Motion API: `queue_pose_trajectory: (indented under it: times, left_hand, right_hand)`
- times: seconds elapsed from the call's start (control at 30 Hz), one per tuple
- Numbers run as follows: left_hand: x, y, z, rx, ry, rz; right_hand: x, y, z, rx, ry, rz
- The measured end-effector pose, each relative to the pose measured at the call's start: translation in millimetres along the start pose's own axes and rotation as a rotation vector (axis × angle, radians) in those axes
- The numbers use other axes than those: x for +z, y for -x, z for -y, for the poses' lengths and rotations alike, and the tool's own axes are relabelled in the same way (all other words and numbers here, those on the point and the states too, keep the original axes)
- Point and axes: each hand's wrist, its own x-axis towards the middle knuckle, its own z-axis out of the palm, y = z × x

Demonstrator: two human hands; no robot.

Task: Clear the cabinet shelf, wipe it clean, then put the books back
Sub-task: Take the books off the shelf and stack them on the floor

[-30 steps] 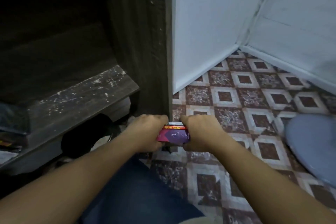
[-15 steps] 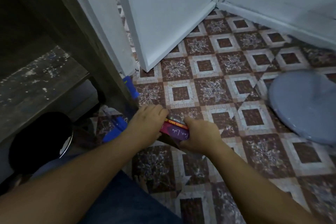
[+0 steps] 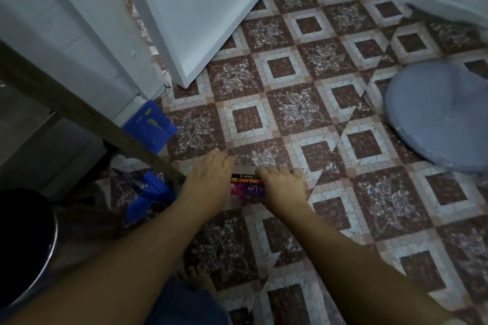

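View from above of two bare forearms reaching down to a patterned brown and white tiled floor (image 3: pixel 311 103). Between the hands is a small stack of books (image 3: pixel 248 186), spines facing the viewer; three spines can be counted (one dark, one red-orange, one purple with handwriting-style lettering). The stack sits low at floor level, just right of the dark wooden edge of the cabinet (image 3: pixel 79 111); whether it rests on the tiles cannot be told. The left hand (image 3: pixel 208 174) presses its palm against the left end of the stack, fingers fairly straight and held together. The right hand (image 3: pixel 284 187) grips the right end, fingers curled over the top. One container is in view: a round black bin (image 3: pixel 51 240) with a shiny rim at lower left, its inside too dark to make out. Two blue things lie by the cabinet: a flat packet (image 3: pixel 149 126) and, nearer, a crumpled bag (image 3: pixel 148 192). One round grey-blue pad (image 3: pixel 438 119) lies at right. A white door (image 3: pixel 200 8) stands behind. One bare foot (image 3: pixel 196 278) shows below.
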Motion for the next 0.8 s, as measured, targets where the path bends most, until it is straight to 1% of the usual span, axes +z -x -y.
queue_pose_trajectory:
  times: [0.1, 0.27, 0.37, 0.43, 0.5, 0.57, 0.6, 0.7, 0.8]
  left_hand:
    - [5, -12, 8, 0.013, 0.043, -0.009]
    - [14, -11, 15, 0.044, -0.001, -0.042]
    - [20, -13, 17, 0.050, -0.030, -0.023]
    - [23, -15, 19, 0.043, -0.046, -0.024]
    - [24, -16, 19, 0.041, -0.056, 0.004]
    - [24, -15, 19, 0.033, -0.079, 0.048]
    - [23, -15, 19, 0.019, -0.089, 0.057]
    - [21, -13, 17, 0.020, -0.073, 0.036]
    - [15, -11, 15, 0.040, 0.024, 0.039]
  right_hand:
    - [23, -18, 0, 0.001, 0.040, -0.025]
    - [48, -34, -2, -0.027, 0.105, -0.113]
    - [67, -36, -11, -0.032, 0.119, -0.078]
    - [86, -30, -18, 0.009, 0.084, -0.010]
    - [97, -23, -17, 0.038, 0.078, 0.147]
    - [111, -14, -17, -0.018, 0.042, 0.245]
    - [112, -11, -16, -0.029, 0.014, 0.325]
    - [111, -11, -17, -0.012, -0.040, 0.387]
    - [98, -16, -17, -0.017, -0.054, 0.478]
